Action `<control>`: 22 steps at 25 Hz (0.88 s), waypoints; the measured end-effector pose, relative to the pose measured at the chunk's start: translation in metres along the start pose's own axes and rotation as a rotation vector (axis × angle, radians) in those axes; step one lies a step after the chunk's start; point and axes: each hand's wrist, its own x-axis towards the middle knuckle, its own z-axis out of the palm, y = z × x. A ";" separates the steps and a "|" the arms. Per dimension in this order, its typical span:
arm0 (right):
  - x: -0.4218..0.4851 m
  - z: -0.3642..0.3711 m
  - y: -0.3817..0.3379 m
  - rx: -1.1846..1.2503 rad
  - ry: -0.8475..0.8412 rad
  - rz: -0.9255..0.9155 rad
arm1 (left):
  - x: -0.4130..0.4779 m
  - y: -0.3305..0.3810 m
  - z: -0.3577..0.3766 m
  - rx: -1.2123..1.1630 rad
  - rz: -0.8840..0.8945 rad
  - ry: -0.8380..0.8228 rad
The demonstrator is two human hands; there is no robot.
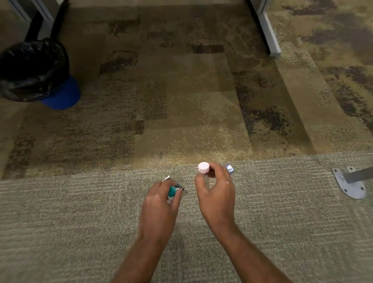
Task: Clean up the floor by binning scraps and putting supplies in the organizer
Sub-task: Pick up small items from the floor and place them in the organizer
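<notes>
My right hand [215, 190] pinches a small round pink-white piece [203, 168] between thumb and fingers, lifted just above the grey carpet. A small blue-and-white scrap [230, 168] shows just beyond that hand's knuckles. My left hand [160, 204] is closed around a teal item [172, 191] with a dark metallic end, and a white bit [167, 177] sticks out past its fingertips. The bin [32, 70], blue with a black liner, stands far off at the upper left. No organizer is in view.
Grey desk legs stand at the top left [42, 12] and top right [266, 23]. A metal foot plate [349, 185] with a bar lies on the carpet at the right. Mottled brown carpet [178, 97] stretches between my hands and the bin.
</notes>
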 end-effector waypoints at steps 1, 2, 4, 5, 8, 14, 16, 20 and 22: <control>-0.006 -0.016 -0.018 0.016 0.010 -0.010 | -0.005 0.019 -0.015 -0.017 0.010 0.022; -0.011 -0.033 -0.037 0.028 0.017 -0.016 | -0.009 0.040 -0.031 -0.031 0.019 0.044; -0.019 -0.072 -0.080 0.055 0.022 -0.031 | -0.017 0.084 -0.068 -0.054 0.034 0.068; -0.021 -0.093 -0.103 0.070 0.026 -0.034 | -0.019 0.107 -0.087 -0.064 0.043 0.067; -0.022 -0.156 -0.172 0.111 0.041 -0.049 | -0.018 0.179 -0.148 -0.089 0.087 0.054; 0.004 -0.291 -0.309 0.223 0.085 -0.086 | 0.013 0.342 -0.277 -0.285 0.106 0.013; 0.018 -0.338 -0.356 0.310 0.113 -0.082 | 0.027 0.398 -0.316 -0.357 0.118 0.026; 0.048 -0.436 -0.448 0.381 0.164 -0.181 | 0.051 0.518 -0.394 -0.466 0.191 0.052; 0.062 -0.483 -0.490 0.387 0.154 -0.254 | 0.063 0.577 -0.433 -0.485 0.246 0.050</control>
